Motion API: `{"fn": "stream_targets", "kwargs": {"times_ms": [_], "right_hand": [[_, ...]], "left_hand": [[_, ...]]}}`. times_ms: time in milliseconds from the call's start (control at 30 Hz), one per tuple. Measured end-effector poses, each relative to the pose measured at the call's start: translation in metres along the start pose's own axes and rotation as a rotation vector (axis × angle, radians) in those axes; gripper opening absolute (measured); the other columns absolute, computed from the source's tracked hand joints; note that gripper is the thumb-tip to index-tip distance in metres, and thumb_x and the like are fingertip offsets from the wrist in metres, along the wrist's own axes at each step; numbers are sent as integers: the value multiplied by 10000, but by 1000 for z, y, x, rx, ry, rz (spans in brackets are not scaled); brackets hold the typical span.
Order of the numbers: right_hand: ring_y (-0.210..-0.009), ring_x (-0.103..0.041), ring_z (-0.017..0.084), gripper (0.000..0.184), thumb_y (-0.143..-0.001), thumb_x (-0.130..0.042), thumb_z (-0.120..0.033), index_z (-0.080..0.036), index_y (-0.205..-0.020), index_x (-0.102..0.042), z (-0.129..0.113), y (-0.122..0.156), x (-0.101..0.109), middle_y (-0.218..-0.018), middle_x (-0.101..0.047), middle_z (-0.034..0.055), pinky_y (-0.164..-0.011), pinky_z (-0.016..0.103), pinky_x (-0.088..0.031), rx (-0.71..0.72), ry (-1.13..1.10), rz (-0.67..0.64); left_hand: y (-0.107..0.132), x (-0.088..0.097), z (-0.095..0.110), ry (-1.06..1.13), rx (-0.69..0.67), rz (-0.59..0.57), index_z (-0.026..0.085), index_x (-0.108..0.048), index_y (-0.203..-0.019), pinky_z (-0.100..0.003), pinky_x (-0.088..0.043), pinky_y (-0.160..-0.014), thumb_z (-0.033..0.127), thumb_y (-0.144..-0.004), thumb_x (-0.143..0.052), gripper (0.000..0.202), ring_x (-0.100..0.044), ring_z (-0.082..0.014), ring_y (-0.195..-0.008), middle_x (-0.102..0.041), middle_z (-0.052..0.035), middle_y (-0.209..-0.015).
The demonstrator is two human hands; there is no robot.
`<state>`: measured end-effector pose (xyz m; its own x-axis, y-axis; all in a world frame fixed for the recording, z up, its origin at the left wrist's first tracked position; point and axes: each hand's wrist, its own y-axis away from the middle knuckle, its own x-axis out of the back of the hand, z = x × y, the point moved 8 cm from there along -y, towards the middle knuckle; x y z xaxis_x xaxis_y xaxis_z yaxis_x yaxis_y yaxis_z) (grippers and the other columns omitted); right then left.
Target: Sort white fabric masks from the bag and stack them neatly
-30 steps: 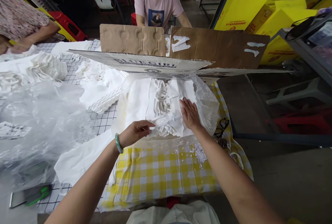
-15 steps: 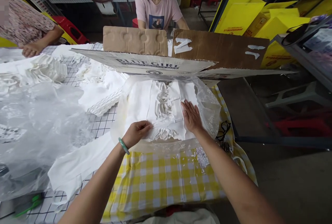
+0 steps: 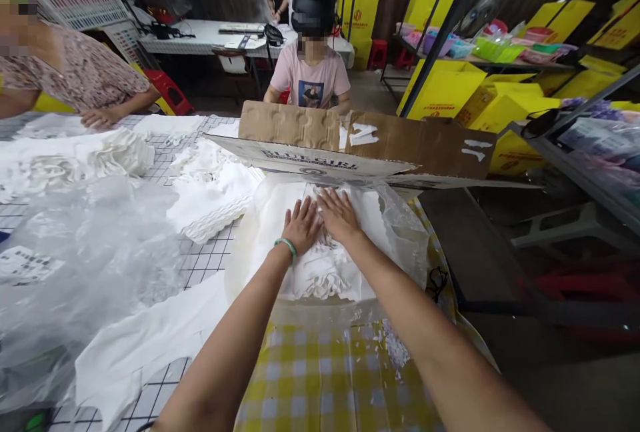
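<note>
A folded white garment (image 3: 320,272) lies inside a clear plastic bag (image 3: 400,232) in an open cardboard box (image 3: 320,159) on the table. My left hand (image 3: 301,224), with a green bracelet at the wrist, lies flat on the garment with fingers stretched out. My right hand (image 3: 339,214) lies flat beside it, fingers apart, touching the left hand near the box's far flap. Neither hand grips anything.
White garments (image 3: 210,192) and crumpled clear plastic (image 3: 85,245) cover the checked table on the left. A yellow checked cloth (image 3: 320,379) lies in front. A person in pink (image 3: 311,72) sits beyond the box; another person's arm (image 3: 107,109) rests at far left. Yellow boxes (image 3: 450,85) stand at right.
Both hands moved forward onto the middle of the garment and now lie flat side by side; the left hand opened from a pinch. The camera tilted up.
</note>
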<state>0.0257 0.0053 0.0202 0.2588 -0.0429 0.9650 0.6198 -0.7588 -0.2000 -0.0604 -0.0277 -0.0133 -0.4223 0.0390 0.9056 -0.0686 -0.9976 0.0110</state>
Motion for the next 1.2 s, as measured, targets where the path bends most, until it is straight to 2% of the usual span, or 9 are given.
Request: {"fn": "stream_targets", "kwargs": {"times_ms": [200, 367, 467, 567, 633, 733, 867, 1067, 1200], "right_hand": [[-1413, -273, 303, 514, -856, -434, -127, -83, -1366, -487, 27, 4, -42, -1482, -384, 139, -1167, 503, -184, -95, 0, -59], [-1350, -369, 359, 450, -878, -449, -223, -50, -1277, -558, 27, -2, -15, -1393, -485, 207, -1096, 555, -288, -50, 27, -127], [-1202, -529, 324, 382, -877, -465, -252, -47, -1164, -612, -9, 7, 43, -1240, -601, 221, -1025, 476, -406, 65, -48, 76], [-1002, -622, 252, 236, -892, -489, -262, -155, -1041, -638, -86, 52, 79, -1013, -678, 134, -922, 397, -481, 59, -295, 300], [-913, -637, 197, 173, -904, -482, -241, -205, -1005, -617, -163, 82, 45, -950, -673, 78, -839, 320, -517, 112, -601, 108], [-941, -626, 183, 209, -903, -433, -190, -205, -1012, -611, -276, 114, -53, -984, -665, 69, -851, 315, -520, 176, -840, -292], [-1133, -513, 258, 318, -858, -429, -168, -103, -1140, -562, -319, 96, -157, -1168, -563, 177, -993, 424, -429, -22, -701, -255], [-1147, -441, 343, 621, -790, -611, -396, -72, -1299, -462, -293, 39, -207, -1230, -509, 212, -965, 473, -383, -271, -332, -218], [-1062, -493, 317, 477, -733, -663, -461, -146, -1088, -613, -289, 25, -217, -1083, -593, 144, -904, 422, -403, -256, -288, -323]], "left_hand": [[-6, -20, 10, -73, 52, -67, 166, -205, -1509, -610, -59, -1138, 468, -899, -388, 705, 10, -339, -1454, -63, -77, -1593], [12, 6, 19, 108, 2, 4, 221, -227, -1497, -604, -121, -1139, 419, -916, -391, 635, -55, -302, -1459, -159, -65, -1585], [79, 45, 7, 286, -42, 357, 237, -283, -1461, -510, -217, -1151, 388, -938, -383, 554, -169, -232, -1446, -319, -76, -1528], [193, 63, -56, 347, 137, 714, 218, -420, -1352, -467, -323, -1108, 303, -906, -461, 456, -372, -231, -1345, -477, -127, -1388], [278, 62, -131, 280, 454, 891, 184, -509, -1230, -474, -368, -1064, 279, -879, -493, 364, -469, -248, -1241, -553, -148, -1252], [387, 56, -252, 141, 1003, 919, 109, -550, -1136, -479, -354, -1058, 259, -834, -507, 340, -484, -286, -1200, -568, -193, -1178], [444, 57, -356, 98, 1296, 685, 80, -537, -1179, -464, -362, -1039, 334, -740, -619, 513, -513, -323, -1171, -586, -205, -1187], [443, 45, -393, 176, 1331, 435, 158, -639, -915, -408, -486, -754, 565, -645, -663, 489, -635, -329, -859, -685, -143, -905], [440, 48, -388, 291, 1200, 528, 186, -662, -789, -330, -472, -636, 561, -622, -683, 412, -638, -279, -767, -694, -75, -795]]}}
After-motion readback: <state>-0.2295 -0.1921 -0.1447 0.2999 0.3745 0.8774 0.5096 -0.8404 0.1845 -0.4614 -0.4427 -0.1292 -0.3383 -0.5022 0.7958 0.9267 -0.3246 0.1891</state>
